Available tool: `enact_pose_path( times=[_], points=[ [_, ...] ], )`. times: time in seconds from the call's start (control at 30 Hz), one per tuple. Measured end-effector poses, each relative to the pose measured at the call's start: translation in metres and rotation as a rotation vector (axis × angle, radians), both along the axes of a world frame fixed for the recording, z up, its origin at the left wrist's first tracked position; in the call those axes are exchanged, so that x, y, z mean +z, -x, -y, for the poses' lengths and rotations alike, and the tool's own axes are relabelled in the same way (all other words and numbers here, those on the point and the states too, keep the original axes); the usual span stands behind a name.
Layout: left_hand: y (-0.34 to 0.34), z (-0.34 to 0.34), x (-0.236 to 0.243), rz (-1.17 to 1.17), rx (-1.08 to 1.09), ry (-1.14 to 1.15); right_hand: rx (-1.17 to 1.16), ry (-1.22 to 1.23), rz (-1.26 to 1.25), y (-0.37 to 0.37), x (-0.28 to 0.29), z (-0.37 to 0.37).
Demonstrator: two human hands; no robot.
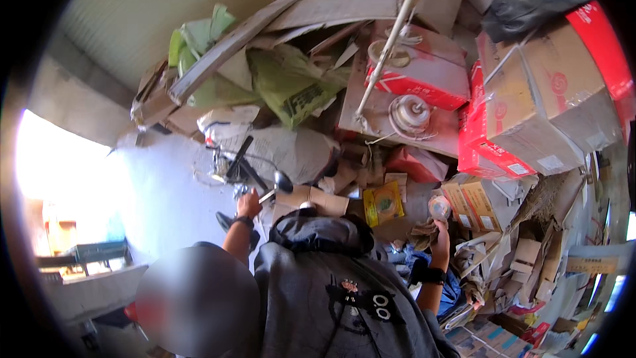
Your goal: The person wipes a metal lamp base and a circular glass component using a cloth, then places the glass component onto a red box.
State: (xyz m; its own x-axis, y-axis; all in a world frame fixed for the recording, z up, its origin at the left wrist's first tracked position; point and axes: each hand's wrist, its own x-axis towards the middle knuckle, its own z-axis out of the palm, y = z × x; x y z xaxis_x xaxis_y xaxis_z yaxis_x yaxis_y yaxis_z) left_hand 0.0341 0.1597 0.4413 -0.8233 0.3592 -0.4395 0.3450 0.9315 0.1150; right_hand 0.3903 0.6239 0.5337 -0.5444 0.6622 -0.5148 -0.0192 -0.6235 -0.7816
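Note:
My left hand [249, 205], with a dark wristband, is closed on part of a two-wheeler's handlebar [246, 166], beside a round black mirror [283, 181]. My right hand [440, 235], banded at the wrist, holds up a pale, round, roll-like object [439, 207] beside an orange-labelled carton [467, 202]. A dark grey printed hoodie [301, 295] fills the lower middle between the arms. A blurred round shape [199, 298] at lower left hides part of the left arm.
Stacked red-and-brown boxes [543, 106] crowd the right, above loose cardboard [530, 258]. Green sacks [285, 86] and long boards [331, 10] are heaped behind. A pale pole [397, 33] leans by a coiled object [411, 116]. A yellow packet [383, 205] lies centrally; a bright opening [59, 166] is left.

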Motion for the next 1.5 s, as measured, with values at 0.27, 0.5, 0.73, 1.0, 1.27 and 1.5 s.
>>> enact_pose_path(
  times=[0.27,0.5,0.73,1.0,1.27,1.5],
  points=[
    [-0.030,-0.010,-0.002,-0.030,0.325,-0.299,0.192,-0.040,0.100,0.002,-0.028,-0.014],
    [-0.055,0.026,-0.020,0.024,0.394,-0.262,0.592,-0.672,0.376,0.037,0.025,0.013],
    [-0.063,0.072,-0.066,0.250,0.510,0.032,0.222,0.091,0.317,0.052,0.005,0.035],
    [-0.150,0.082,-0.139,0.358,0.734,0.247,0.543,-0.004,0.676,0.086,0.006,0.042],
    [-0.192,0.036,-0.146,0.417,0.979,0.112,0.965,-0.255,0.915,0.158,-0.026,0.036],
    [-0.196,0.007,-0.171,0.517,1.352,0.095,1.184,-0.372,0.796,0.153,-0.064,0.018]
  ],
)
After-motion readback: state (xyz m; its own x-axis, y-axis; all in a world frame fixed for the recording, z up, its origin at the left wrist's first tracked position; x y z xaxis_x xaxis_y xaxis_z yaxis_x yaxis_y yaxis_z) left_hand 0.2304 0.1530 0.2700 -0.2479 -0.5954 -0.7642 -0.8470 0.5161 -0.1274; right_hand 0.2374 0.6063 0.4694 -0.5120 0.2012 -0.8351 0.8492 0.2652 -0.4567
